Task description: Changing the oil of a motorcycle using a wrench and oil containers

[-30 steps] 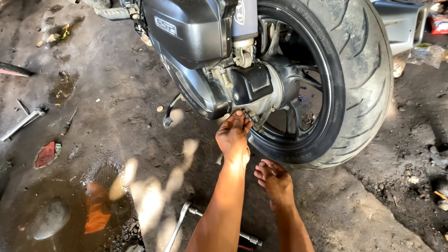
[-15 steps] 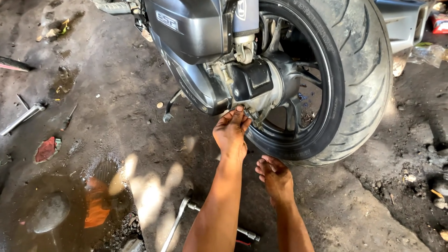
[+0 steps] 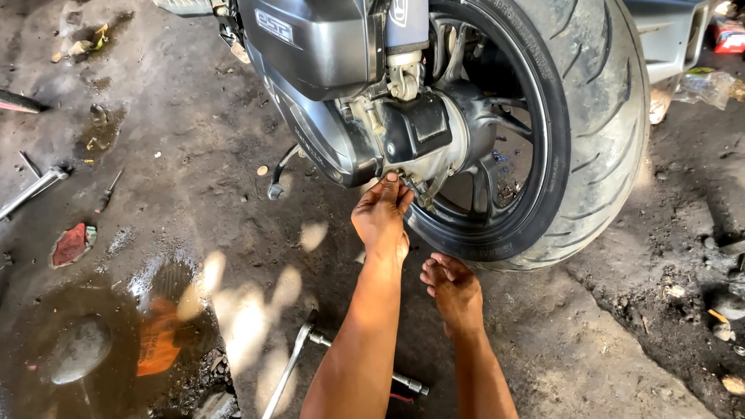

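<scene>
Grey metal fills the upper centre of the view: the scooter's engine casing (image 3: 326,62) sits just left of the rear wheel (image 3: 543,132), whose black tyre rests on the dirt floor (image 3: 194,202). Your left hand (image 3: 382,219) reaches up to the underside of the black gear housing (image 3: 419,128) at the wheel hub. Its fingertips (image 3: 392,180) are bunched together and touch a small fitting there. Whether they pinch a bolt or only press against the metal, you cannot tell, since the fingers hide the contact point. Your right hand (image 3: 454,291) hangs lower, below the tyre's bottom edge and just above the floor, with the fingers loosely curled toward the palm and holding nothing visible. The two hands are near each other but apart.

A long-handled T-wrench (image 3: 291,365) lies on the floor beside your left forearm, its crossbar running under the arm. A side stand (image 3: 278,174) drops from the engine to the floor, left of your raised hand. Further left lie a dark puddle (image 3: 85,341), a red scrap (image 3: 71,244), a thin screwdriver (image 3: 109,190) and another metal tool (image 3: 35,190) at the frame edge. Sunlight patches speckle the floor between puddle and arm.
</scene>
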